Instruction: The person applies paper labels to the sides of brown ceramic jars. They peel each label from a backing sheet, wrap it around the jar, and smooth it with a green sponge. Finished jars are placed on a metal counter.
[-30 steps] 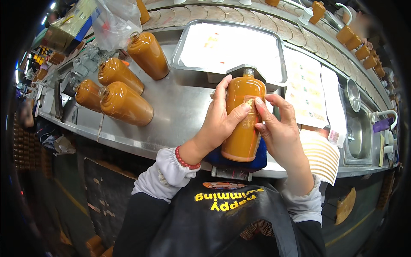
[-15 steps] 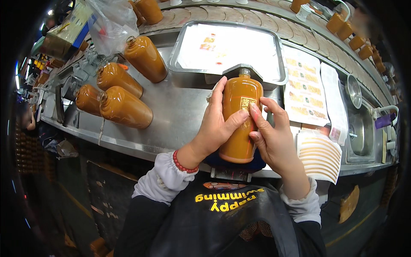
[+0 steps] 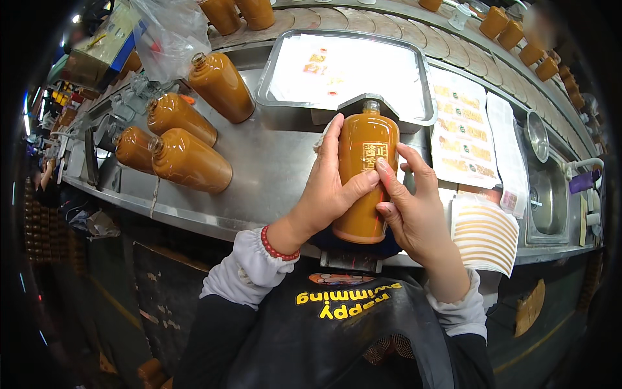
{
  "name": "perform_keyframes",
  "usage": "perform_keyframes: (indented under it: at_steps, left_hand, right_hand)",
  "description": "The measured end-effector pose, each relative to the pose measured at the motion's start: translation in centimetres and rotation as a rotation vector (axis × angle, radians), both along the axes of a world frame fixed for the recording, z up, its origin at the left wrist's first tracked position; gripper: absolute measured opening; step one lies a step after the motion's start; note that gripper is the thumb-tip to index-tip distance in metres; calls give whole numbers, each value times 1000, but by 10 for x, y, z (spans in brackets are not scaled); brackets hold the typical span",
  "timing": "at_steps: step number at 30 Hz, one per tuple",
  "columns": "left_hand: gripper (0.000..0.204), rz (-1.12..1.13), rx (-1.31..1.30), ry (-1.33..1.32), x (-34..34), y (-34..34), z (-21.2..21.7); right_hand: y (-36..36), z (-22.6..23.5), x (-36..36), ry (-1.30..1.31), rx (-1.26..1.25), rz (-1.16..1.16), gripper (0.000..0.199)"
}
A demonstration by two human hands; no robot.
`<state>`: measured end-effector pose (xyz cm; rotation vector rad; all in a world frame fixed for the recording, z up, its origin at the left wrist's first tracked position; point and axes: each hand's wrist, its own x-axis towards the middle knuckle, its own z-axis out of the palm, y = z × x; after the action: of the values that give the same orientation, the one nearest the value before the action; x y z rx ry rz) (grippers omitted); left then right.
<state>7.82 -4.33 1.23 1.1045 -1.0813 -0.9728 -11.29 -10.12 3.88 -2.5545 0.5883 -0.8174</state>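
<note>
A glossy amber-brown bottle (image 3: pixel 363 220) with an uncapped clear neck leans back in front of me, its neck at the notched bracket (image 3: pixel 363 102) by the metal tray. My left hand (image 3: pixel 330 194) wraps its left side, thumb across the front. A gold-coloured square label (image 3: pixel 374 155) sits on the bottle's upper front. My right hand (image 3: pixel 414 207) has its fingers apart; one fingertip presses the label's lower part and others touch the bottle's right side. The lower corner of the label is hidden by fingers.
Several more brown bottles (image 3: pixel 191 162) stand at left on the steel table (image 3: pixel 259 175). Behind is a tray (image 3: pixel 433 117) with white sheets. At right lie printed label sheets (image 3: pixel 461 129), striped strips (image 3: pixel 486 233) and a sink (image 3: pixel 547 207). A conveyor (image 3: pixel 389 29) runs along the back.
My right fingertip has slid down on the label, so more of it shows. My left hand keeps its hold. Bottles on the conveyor have shifted along.
</note>
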Motion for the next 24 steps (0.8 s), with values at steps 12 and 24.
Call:
perform_keyframes:
  at_steps: [12,24]
  left_hand:
    - [96,-104,50,162,5,8,2]
    - [95,-53,6,101,-2,10,2]
  right_hand:
    - [7,4,-1,-17,13,-8,56]
    - [2,1,-2,13,40,-3,55]
